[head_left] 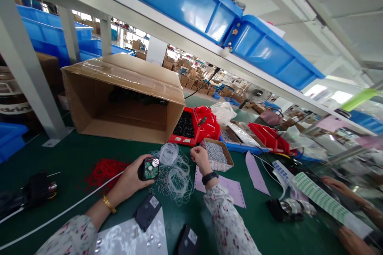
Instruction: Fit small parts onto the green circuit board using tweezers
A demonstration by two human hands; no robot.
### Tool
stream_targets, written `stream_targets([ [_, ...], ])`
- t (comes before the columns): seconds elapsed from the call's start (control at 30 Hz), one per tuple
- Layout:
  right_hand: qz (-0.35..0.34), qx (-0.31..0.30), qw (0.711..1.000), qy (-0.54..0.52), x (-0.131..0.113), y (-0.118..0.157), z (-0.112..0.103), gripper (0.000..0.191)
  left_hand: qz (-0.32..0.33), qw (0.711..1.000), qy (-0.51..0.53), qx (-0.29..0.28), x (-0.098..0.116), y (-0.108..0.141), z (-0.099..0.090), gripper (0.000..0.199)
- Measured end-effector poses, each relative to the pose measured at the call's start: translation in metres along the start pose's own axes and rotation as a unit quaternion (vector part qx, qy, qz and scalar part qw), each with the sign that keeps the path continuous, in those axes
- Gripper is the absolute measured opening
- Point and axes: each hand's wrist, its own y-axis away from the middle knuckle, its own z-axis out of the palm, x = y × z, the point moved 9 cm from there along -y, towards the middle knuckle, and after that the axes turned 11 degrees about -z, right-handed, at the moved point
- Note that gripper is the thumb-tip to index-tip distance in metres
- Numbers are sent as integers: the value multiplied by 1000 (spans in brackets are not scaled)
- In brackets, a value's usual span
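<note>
My left hand [133, 177] is closed around a small black housing [150, 169] with a green circuit board and a round silvery part showing upward. My right hand [200, 159] is curled with thumb and fingertips together beside an open carton of small metal screws [216, 153]; anything between those fingers is too small to make out. Between the hands lie coils of clear thin tubing [179, 181] and scattered small metal pins. Below my left hand, a black case with a white label [148, 212] rests partly on a silvery sheet [131, 235]. Another labelled black case [187, 241] sits nearer me.
A large open cardboard box [125, 115] stands at the back left. Red wires [106, 171] lie left of my left hand. Red bins [191, 127] hold black and red parts. Blue bins [194, 4] sit on a shelf overhead. Another person's hands [344, 191] handle a label sheet at right.
</note>
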Motion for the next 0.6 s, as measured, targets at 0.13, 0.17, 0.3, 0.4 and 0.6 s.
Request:
stream_targets([
  [0.13,-14,-67,998,2,-5,1,30,21,-9,1000,26,3,1,1,-1,62],
  [0.17,-21,-89,996,-6,-9,5,40,21,-12,999,40,8,4,1,-3,62],
  [0.3,-40,-149,987,-33,-22,24,67,27,-16,981,184,53,29,3,-29,68],
  [0.4,-57,-175,983,-25,-26,33,79,26,-26,945,301,125,47,6,-64,71],
  [0.6,-135,-268,954,29,-54,56,134,6,-109,921,338,159,48,16,-115,68],
])
